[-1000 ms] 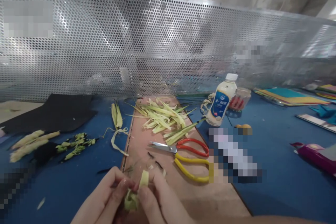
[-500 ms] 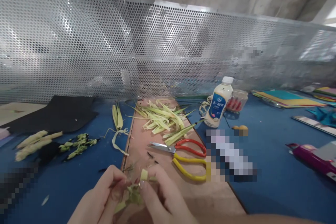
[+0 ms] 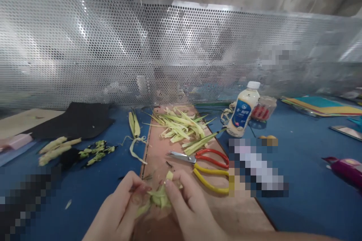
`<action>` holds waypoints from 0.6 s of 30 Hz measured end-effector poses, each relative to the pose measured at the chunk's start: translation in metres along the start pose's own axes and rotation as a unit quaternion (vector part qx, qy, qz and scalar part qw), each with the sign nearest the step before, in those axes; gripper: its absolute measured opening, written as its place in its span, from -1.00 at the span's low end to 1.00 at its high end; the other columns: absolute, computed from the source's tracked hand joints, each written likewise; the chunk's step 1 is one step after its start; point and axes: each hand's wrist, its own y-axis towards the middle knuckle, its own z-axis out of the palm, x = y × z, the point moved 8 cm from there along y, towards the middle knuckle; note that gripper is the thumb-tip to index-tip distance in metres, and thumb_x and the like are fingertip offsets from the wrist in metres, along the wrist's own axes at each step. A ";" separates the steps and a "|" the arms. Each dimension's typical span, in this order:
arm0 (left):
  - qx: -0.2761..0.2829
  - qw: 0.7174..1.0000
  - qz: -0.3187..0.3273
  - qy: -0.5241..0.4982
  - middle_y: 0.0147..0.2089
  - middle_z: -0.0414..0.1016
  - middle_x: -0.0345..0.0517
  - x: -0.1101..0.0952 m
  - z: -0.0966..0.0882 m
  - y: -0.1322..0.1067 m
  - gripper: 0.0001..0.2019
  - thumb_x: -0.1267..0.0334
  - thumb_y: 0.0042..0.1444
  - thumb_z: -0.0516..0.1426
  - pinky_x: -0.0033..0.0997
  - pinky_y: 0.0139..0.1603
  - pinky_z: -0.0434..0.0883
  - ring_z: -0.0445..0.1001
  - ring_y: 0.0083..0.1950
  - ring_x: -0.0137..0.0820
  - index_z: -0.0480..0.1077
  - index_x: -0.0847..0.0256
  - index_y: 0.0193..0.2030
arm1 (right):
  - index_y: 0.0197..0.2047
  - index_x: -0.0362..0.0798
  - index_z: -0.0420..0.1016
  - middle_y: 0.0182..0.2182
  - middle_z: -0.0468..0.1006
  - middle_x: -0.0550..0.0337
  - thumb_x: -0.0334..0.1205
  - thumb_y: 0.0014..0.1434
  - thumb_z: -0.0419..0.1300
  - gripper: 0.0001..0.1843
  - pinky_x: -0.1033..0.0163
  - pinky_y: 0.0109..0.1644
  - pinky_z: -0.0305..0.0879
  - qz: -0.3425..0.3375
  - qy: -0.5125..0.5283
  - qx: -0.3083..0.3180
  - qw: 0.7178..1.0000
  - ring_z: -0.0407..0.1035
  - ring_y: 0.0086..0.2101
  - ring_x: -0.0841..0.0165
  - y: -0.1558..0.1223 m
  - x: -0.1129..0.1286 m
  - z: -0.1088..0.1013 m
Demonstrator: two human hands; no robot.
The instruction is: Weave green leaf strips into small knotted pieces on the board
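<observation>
Low over the wooden strip, both hands pinch one small bundle of folded pale-green leaf strips (image 3: pixel 160 197), which look like husk. My left hand (image 3: pixel 124 205) grips its left side between thumb and fingers. Thumb and forefinger of my right hand (image 3: pixel 189 199) close on the right side, where a pale strip end pokes up. Just beyond the right hand lie scissors (image 3: pixel 205 162) with one red and one yellow handle, blades pointing left. Behind them is a loose pile of pale-green strips (image 3: pixel 182 126). Fingers hide part of the bundle.
A milky drink bottle (image 3: pixel 243 109) and a clear tub with red contents (image 3: pixel 261 108) stand back right. Husk shapes (image 3: pixel 58 148), small green leafy pieces (image 3: pixel 97 152) and a black sheet (image 3: pixel 76 120) lie left. Behind rises a perforated metal panel (image 3: pixel 113 49).
The whole view has swung slightly left, so things sit further right in it. Both hands keep their pinch on the leaf bundle, and its strips show at a slightly different angle.
</observation>
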 end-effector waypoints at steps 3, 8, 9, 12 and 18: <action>0.001 1.000 -0.010 -0.023 -0.62 0.23 -0.27 -0.005 -0.002 0.001 -0.69 -0.01 0.06 -0.05 -0.58 -0.67 0.12 0.20 -0.60 -0.47 0.18 0.16 -0.53 | -0.35 -0.05 0.24 -0.57 0.19 0.35 0.00 0.16 -0.02 -0.72 0.38 -0.44 0.10 -0.011 0.017 -0.003 1.000 0.12 -0.53 0.48 0.002 0.001 -0.001; 0.054 0.997 -0.041 -0.035 -0.73 0.06 -0.40 0.000 0.004 -0.001 -0.69 -0.02 0.09 -0.09 -0.59 -0.73 0.03 0.05 -0.74 -0.54 0.14 0.16 -0.50 | -0.36 -0.04 0.34 -0.54 0.34 0.29 -0.03 0.15 0.02 -0.74 0.39 -0.43 0.16 -0.048 0.025 -0.011 0.998 0.25 -0.45 0.42 0.003 0.008 -0.002; 0.059 0.997 -0.042 -0.039 -0.73 0.05 -0.41 0.002 0.005 -0.001 -0.68 -0.03 0.09 -0.09 -0.59 -0.74 0.02 0.04 -0.76 -0.55 0.13 0.16 -0.49 | -0.32 -0.05 0.38 -0.50 0.38 0.28 -0.03 0.15 0.02 -0.73 0.39 -0.45 0.16 -0.053 0.014 -0.015 0.998 0.26 -0.46 0.43 0.003 0.010 -0.002; 0.062 0.995 -0.036 -0.064 -0.75 0.04 -0.43 0.004 0.007 -0.001 -0.68 -0.05 0.09 -0.11 -0.62 -0.76 -0.01 0.02 -0.78 -0.58 0.11 0.16 -0.47 | -0.21 -0.06 0.44 -0.45 0.46 0.24 -0.03 0.14 0.04 -0.69 0.39 -0.50 0.17 -0.065 -0.010 -0.033 0.997 0.27 -0.51 0.44 0.001 0.014 -0.005; 0.170 0.967 -0.054 -0.184 -0.75 0.28 -0.36 -0.004 0.027 0.001 -0.72 -0.01 0.11 -0.09 -0.64 -0.74 0.18 0.22 -0.78 -0.55 0.17 0.19 -0.30 | -0.22 -0.04 0.52 -0.47 0.54 0.18 -0.06 0.13 0.07 -0.70 0.31 -0.34 0.31 -0.108 -0.004 -0.026 0.994 0.39 -0.34 0.29 -0.002 0.025 -0.003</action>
